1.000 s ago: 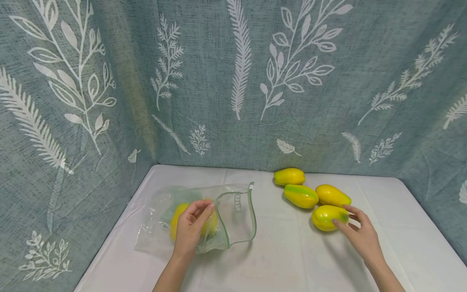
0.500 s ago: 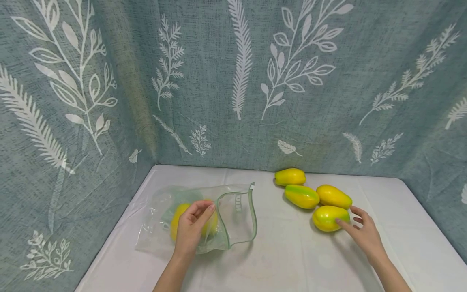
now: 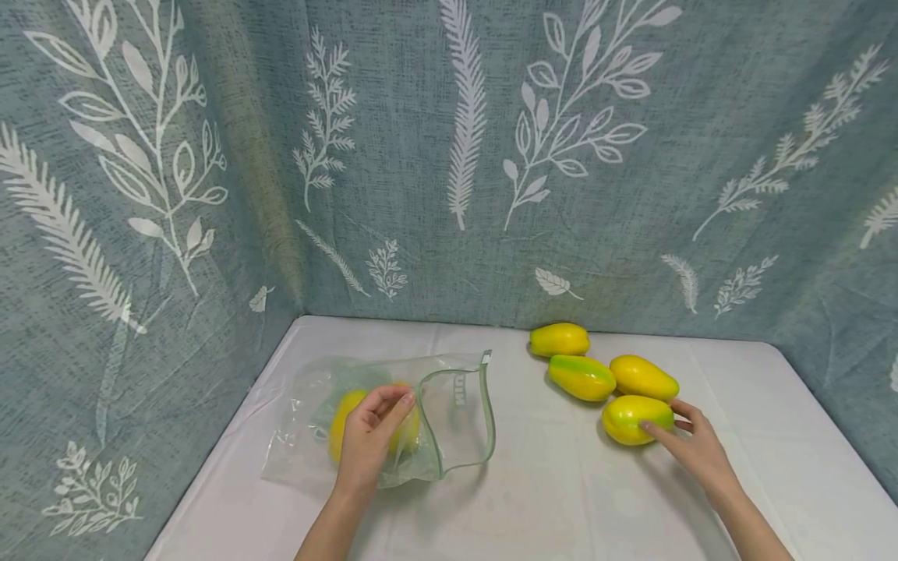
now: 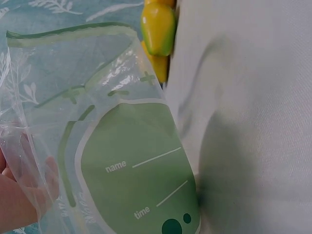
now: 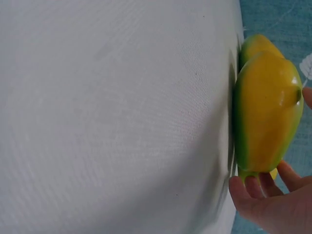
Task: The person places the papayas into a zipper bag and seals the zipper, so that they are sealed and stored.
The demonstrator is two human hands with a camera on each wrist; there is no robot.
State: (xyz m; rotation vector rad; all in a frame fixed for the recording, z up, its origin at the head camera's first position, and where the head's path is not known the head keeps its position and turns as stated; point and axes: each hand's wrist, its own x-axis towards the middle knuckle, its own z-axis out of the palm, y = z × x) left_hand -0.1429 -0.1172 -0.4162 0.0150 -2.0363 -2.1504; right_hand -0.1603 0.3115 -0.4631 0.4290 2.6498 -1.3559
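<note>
Gripping the clear bag [image 3: 302,425] just behind its mouth, the left hand [image 3: 365,436] lies at seven o'clock in the head view, its fingertips pinched together on the film. At four o'clock, the right hand [image 3: 691,448] holds the near fruit [image 3: 634,421] with thumb and fingers spaced across it; the fruit sits on the white tabletop [image 3: 533,491]. The left wrist view alone makes plain a green label [image 4: 131,146] printed with "name" and "time", each followed by a ruled white line, with two dark green dots beneath. The right wrist view adds a small dark spot at the fruit's upper right, close to the thumb, and four fingertips gathered about its lower end. Only the head view shows the bag whole: wrinkled, shiny, green-rimmed, its mouth gaping toward three o'clock, with a yellow shape [image 3: 344,421] inside, partly covered by the left hand. The near fruit is glossy, plump and yellow, turning green at one end. Beyond it, a yellow fruit [image 3: 643,377] lies just beside at twelve o'clock, a green-streaked fruit [image 3: 581,379] at ten, and, farther past that one toward eleven, the far fruit [image 3: 559,340], near the blue-green leaf-printed fabric [image 3: 407,117].
</note>
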